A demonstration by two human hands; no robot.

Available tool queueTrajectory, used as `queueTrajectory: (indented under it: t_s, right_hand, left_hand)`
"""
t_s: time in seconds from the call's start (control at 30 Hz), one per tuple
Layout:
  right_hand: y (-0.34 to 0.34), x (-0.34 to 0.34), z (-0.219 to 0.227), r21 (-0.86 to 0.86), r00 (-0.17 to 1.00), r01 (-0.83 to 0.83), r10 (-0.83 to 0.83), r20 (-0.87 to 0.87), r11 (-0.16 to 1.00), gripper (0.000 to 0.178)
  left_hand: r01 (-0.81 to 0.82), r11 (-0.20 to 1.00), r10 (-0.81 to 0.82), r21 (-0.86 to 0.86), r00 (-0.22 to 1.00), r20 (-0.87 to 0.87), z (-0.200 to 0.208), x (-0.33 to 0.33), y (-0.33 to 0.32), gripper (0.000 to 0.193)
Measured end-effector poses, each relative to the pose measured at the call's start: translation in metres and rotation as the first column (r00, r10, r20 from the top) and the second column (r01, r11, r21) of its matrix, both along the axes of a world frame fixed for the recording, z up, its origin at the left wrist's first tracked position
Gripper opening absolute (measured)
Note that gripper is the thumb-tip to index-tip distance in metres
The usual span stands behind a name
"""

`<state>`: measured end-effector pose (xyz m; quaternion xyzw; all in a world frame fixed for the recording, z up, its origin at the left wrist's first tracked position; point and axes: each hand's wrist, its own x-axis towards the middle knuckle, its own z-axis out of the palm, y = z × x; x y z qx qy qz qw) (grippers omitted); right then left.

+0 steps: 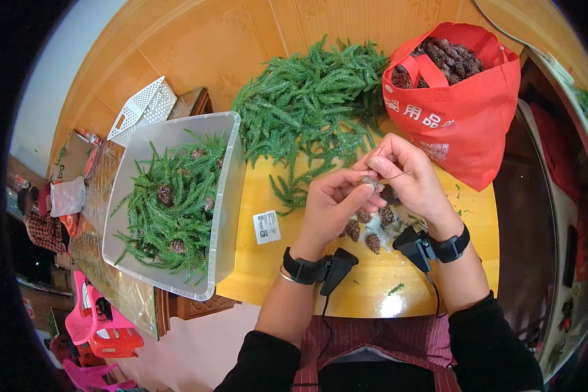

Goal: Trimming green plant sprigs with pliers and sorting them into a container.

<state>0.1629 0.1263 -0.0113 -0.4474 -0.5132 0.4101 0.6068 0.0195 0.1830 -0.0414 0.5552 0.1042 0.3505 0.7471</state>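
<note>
In front of my chest, my left hand (336, 202) is closed around a small greyish-brown pine cone (372, 182), mostly covered by the fingers. My right hand (411, 173) meets it from the other side, thumb and fingertips pinching a thin brown wire or stem (392, 177) at the cone. Beneath both hands, several loose brown pine cones (372, 243) lie on the yellow table, some around a whitish patch. Beyond them spreads a heap of green artificial pine sprigs (307, 98), some reaching toward my left hand.
At left, a clear plastic bin (227, 215) holds green sprigs with pine cones. A red bag (457, 124) full of cones stands at the back right of the yellow table (255, 274). A white label (266, 227) lies beside the bin; a white perforated basket (144, 108) stands behind it.
</note>
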Motion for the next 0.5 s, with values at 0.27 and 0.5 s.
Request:
queueTrajectory:
  t_s: [0.27,0.5]
  right_hand:
    - [0.001,0.011,0.002,-0.138,0.972,-0.142,0.111,-0.208,0.98,0.013]
    - [-0.004,0.014,0.004,-0.038,0.911,-0.309,0.285,-0.298,0.95,0.024]
  left_hand:
    - [0.013,1.0,-0.013,-0.005,1.0,0.005,-0.002,-0.001,-0.001,0.016]
    - [-0.009,0.988,0.028,-0.154,0.992,0.127,-0.005,-0.001,0.004,0.016]
